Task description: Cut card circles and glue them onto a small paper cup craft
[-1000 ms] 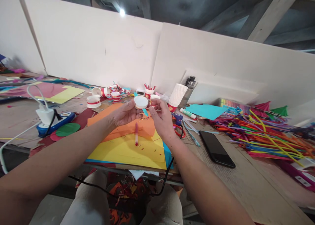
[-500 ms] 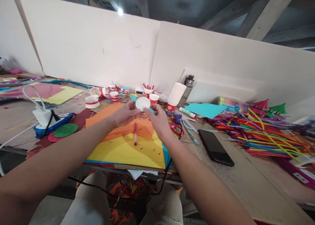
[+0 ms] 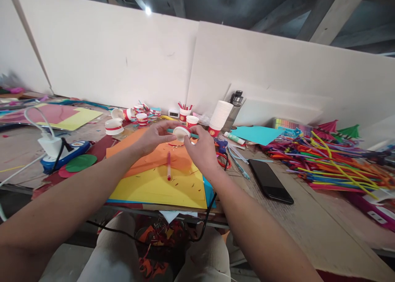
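Observation:
A short cut-down paper cup (image 3: 181,133), white with a red band, is held up above the coloured sheets. Teal paper strips stick out at its two sides. My left hand (image 3: 156,138) grips its left side, thumb below and fingers above near the teal strip. On the right side my right hand (image 3: 201,147) pinches the cup between thumb and fingers. Under the hands lie orange paper (image 3: 157,160) and yellow paper (image 3: 166,189) with small dark scraps. A red-capped pen (image 3: 168,166) rests across both sheets.
Several cut cups (image 3: 114,127) stand at the back left. A cup stack (image 3: 221,115) leans beside a bottle (image 3: 235,111). A phone (image 3: 270,181), pipe cleaners (image 3: 333,166) and teal paper (image 3: 257,134) lie right. A blue power strip (image 3: 66,155) sits left; a black cable (image 3: 206,220) hangs over the front edge.
The cut cup has been tilted: its round white face was turned to me, and now its red-banded edge shows on top. Both hands have shifted slightly with it. The view has moved a little.

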A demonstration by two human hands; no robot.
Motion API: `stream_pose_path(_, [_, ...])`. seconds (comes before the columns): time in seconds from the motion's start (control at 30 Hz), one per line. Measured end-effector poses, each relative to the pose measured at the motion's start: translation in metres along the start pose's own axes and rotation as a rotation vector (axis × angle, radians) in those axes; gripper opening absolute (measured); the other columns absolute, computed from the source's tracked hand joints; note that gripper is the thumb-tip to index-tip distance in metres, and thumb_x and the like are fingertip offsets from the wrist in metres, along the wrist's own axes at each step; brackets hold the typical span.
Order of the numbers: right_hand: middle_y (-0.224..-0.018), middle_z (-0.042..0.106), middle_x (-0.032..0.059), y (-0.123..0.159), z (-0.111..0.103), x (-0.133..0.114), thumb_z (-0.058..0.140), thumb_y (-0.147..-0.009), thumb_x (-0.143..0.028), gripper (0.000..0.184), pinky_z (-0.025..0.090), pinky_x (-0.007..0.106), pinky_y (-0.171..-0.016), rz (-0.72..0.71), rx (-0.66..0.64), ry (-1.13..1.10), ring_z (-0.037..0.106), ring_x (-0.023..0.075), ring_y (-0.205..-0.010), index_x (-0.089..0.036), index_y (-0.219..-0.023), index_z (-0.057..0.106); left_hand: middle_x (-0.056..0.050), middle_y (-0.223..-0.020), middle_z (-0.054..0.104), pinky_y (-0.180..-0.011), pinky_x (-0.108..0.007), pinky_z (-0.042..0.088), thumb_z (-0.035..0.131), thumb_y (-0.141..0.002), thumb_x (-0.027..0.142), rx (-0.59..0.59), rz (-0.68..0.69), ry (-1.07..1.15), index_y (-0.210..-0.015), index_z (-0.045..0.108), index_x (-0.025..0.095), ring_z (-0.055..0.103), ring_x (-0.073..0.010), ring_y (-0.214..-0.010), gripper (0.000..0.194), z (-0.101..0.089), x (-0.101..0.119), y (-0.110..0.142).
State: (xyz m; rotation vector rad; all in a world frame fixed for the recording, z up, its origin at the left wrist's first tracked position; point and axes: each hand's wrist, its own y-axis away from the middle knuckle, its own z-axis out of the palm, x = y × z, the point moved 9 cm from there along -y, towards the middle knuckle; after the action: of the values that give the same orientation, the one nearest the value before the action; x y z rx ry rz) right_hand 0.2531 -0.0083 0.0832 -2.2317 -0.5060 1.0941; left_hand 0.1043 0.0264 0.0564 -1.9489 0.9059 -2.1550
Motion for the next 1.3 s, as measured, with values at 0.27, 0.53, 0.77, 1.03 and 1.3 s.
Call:
stream_pose_path(0.27, [-0.107, 0.066, 0.0144, 0.004, 0.009, -0.013, 0.057, -0.082, -0.019, 0.037, 0.044, 0.052, -0.086, -0.180, -0.073, 0.215, 0.055, 0.0342, -0.101, -0.020, -0.120, 0.056, -0.010, -0.102, 0.075, -0.086, -0.034, 0.052, 0.075, -0.080, 0.043, -0.006, 0.077, -0.414, -0.105, 0.076, 0.017, 0.067, -0.0224, -0.094, 0.036, 0.004, 0.009, 0.003])
stream_pose_path(0.53, [-0.108, 0.064, 0.0108, 0.005, 0.008, -0.018, 0.060, -0.083, -0.019, 0.045, 0.047, 0.045, -0.087, -0.223, -0.068, 0.102, 0.056, 0.0280, -0.100, -0.022, -0.127, 0.052, -0.008, -0.090, 0.074, -0.077, -0.031, 0.051, 0.073, -0.081, 0.044, 0.022, 0.173, -0.456, -0.094, 0.075, 0.017, 0.065, -0.0187, -0.081, 0.030, 0.001, 0.013, 0.002])
stream_pose_path(0.77, [-0.104, 0.064, 0.0056, -0.008, -0.017, 0.000, 0.065, -0.085, -0.036, 0.040, 0.049, 0.037, -0.083, -0.100, 0.051, -0.156, 0.057, 0.0181, -0.088, -0.022, -0.121, 0.051, -0.007, -0.092, 0.074, -0.078, -0.031, 0.052, 0.079, -0.075, 0.041, 0.136, 0.111, -0.266, -0.093, 0.074, 0.018, 0.066, -0.0186, -0.085, 0.030, -0.013, 0.005, -0.001])
stream_pose_path(1.03, [-0.087, 0.063, 0.0014, -0.024, -0.064, 0.044, 0.056, -0.085, -0.025, 0.016, 0.045, 0.029, -0.072, 0.120, 0.257, -0.105, 0.057, 0.0139, -0.076, -0.019, -0.100, 0.058, -0.003, -0.090, 0.071, -0.064, -0.023, 0.050, 0.083, -0.066, 0.029, 0.441, -0.001, 0.272, -0.085, 0.069, 0.018, 0.064, -0.0132, -0.077, 0.026, -0.062, -0.017, -0.006])
stream_pose_path(1.3, [-0.075, 0.065, 0.0012, -0.014, -0.012, 0.048, 0.055, -0.084, -0.020, 0.010, 0.039, 0.027, -0.066, 0.060, -0.101, 0.129, 0.055, 0.0138, -0.069, -0.018, -0.079, 0.063, -0.003, -0.092, 0.070, -0.062, -0.022, 0.048, 0.083, -0.065, 0.027, 0.476, -0.066, 0.325, -0.088, 0.069, 0.017, 0.062, -0.0126, -0.077, 0.029, -0.067, -0.026, -0.004])
